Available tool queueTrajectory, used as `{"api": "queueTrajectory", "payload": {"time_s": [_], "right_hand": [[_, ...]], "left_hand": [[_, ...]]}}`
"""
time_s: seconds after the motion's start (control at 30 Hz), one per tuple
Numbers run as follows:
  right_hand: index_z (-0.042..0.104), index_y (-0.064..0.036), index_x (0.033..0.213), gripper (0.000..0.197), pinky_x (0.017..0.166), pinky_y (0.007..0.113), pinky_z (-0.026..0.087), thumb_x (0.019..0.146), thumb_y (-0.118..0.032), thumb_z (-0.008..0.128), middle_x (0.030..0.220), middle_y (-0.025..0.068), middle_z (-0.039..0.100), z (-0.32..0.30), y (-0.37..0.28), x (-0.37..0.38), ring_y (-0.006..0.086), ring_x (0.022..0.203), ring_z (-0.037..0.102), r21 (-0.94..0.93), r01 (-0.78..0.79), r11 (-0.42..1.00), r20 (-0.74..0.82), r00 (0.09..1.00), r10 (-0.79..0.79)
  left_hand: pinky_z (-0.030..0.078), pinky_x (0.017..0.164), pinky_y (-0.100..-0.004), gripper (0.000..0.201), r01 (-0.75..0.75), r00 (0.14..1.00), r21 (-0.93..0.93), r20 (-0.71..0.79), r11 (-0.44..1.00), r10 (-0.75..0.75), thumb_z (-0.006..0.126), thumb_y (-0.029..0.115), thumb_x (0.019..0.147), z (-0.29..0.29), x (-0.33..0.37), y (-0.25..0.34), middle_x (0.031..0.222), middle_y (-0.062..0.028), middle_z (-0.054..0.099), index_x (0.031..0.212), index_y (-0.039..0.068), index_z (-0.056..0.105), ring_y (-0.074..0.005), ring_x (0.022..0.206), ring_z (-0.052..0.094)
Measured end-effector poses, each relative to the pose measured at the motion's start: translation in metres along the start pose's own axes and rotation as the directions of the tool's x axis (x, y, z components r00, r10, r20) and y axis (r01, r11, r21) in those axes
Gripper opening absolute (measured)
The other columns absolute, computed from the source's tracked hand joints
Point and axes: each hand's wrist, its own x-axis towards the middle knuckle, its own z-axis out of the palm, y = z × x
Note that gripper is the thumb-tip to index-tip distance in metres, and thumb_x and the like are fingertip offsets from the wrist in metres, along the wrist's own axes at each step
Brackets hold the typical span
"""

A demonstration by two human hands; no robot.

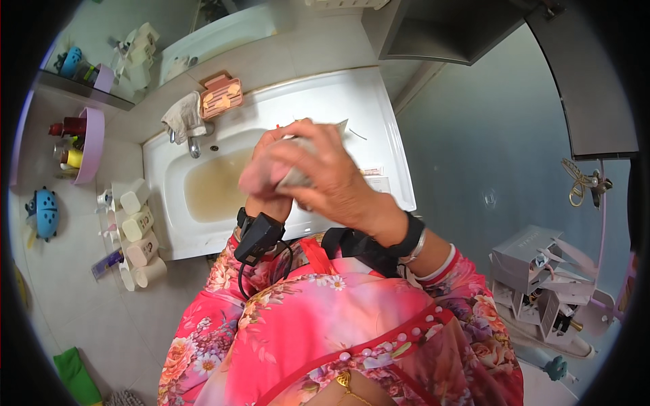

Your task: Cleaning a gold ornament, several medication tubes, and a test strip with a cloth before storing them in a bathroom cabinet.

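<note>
Head view: gripping with the curled fingers of the right hand [328, 166] a crumpled grey-beige cloth-like piece [296, 178], in front of the chest and over the right part of a white glossy washbasin [338, 91]. Having the left hand [263, 150] close against the right one, partly covered and blurred by motion; cannot tell for sure its grasp. Wearing on the left wrist a boxy black device [261, 238] with cable, on the right wrist a black band [407, 235], and on the body a pink floral garment [305, 325].

In the basin, to the left of the hands, cloudy brownish water [215, 189]. At its far left corner, a chrome metal tap [195, 147] with a beige limp rag [183, 118] draped over. Just beside, a pink ribbed soap dish [218, 82] with pale orange pieces on top. On the basin's right side, near the right forearm, a small flat white box [378, 183].

Along the left wall, a lilac oval shelf [95, 145] with bottles, a blue ladybird-shaped holder [47, 213] and a row of white cups [140, 224]. At the right, well apart from the hands, a light-grey box [520, 252] and a gold butterfly-shaped clip [579, 183]
</note>
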Motion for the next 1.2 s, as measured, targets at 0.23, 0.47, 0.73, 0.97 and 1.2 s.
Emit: {"api": "queueTrajectory", "payload": {"time_s": [0.23, 0.47, 0.73, 0.97, 1.2], "right_hand": [[0.053, -0.0108, 0.109, 0.049, 0.084, 0.039, 0.043, 0.064, -0.007, 0.072, 0.105, 0.0114, 0.049, 0.005, 0.023, -0.013, 0.0333, 0.099, 0.048, 0.047, -0.068, 0.997, 0.001, 0.998, 0.068], [0.053, -0.0059, 0.108, 0.044, 0.079, 0.035, 0.047, 0.067, 0.001, 0.068, 0.103, 0.0138, 0.052, -0.016, 0.047, -0.018, 0.0308, 0.094, 0.054, -0.025, -0.098, 0.995, -0.255, 0.963, 0.089], [0.052, -0.0058, 0.11, 0.036, 0.079, 0.027, 0.046, 0.076, -0.003, 0.066, 0.101, 0.0064, 0.056, -0.067, 0.055, -0.053, 0.0154, 0.09, 0.055, 0.326, -0.485, 0.812, -0.338, 0.742, 0.579], [0.051, -0.0051, 0.11, 0.033, 0.075, 0.025, 0.047, 0.08, -0.007, 0.064, 0.096, 0.0046, 0.056, -0.096, 0.085, -0.102, 0.0114, 0.085, 0.054, 0.479, -0.528, 0.702, -0.436, 0.551, 0.712], [0.05, -0.004, 0.11, 0.036, 0.079, 0.028, 0.045, 0.077, -0.008, 0.065, 0.098, 0.0075, 0.055, -0.071, 0.138, -0.111, 0.0163, 0.09, 0.054, 0.412, -0.6, 0.686, -0.471, 0.504, 0.723]], "left_hand": [[0.046, 0.085, -0.0307, 0.021, -0.314, 0.934, 0.399, 0.29, 0.861, 0.207, 0.042, 0.012, 0.09, -0.003, -0.003, -0.012, 0.104, -0.0087, 0.049, 0.109, 0.002, 0.044, -0.0183, 0.096, 0.051], [0.048, 0.089, -0.0446, 0.026, 0.462, 0.856, -0.887, 0.445, 0.003, -0.263, 0.04, 0.003, 0.084, 0.001, 0.033, -0.046, 0.104, -0.0178, 0.052, 0.108, -0.006, 0.043, -0.0301, 0.093, 0.056], [0.043, 0.093, -0.0515, 0.026, 0.408, 0.806, -0.887, 0.24, 0.214, -0.541, 0.04, 0.012, 0.088, -0.005, 0.039, -0.028, 0.101, -0.0177, 0.054, 0.108, -0.004, 0.043, -0.0296, 0.088, 0.057], [0.049, 0.072, -0.0306, 0.032, 0.282, 0.957, -0.312, 0.022, 0.907, -0.29, 0.046, 0.025, 0.092, 0.004, 0.051, -0.017, 0.104, -0.0106, 0.059, 0.11, 0.0, 0.052, -0.0142, 0.084, 0.056], [0.041, 0.083, -0.0261, 0.035, 0.208, 0.974, -0.113, 0.12, 0.972, -0.194, 0.059, 0.022, 0.086, 0.025, 0.069, -0.016, 0.107, -0.0065, 0.06, 0.111, -0.002, 0.056, -0.012, 0.094, 0.054]]}}
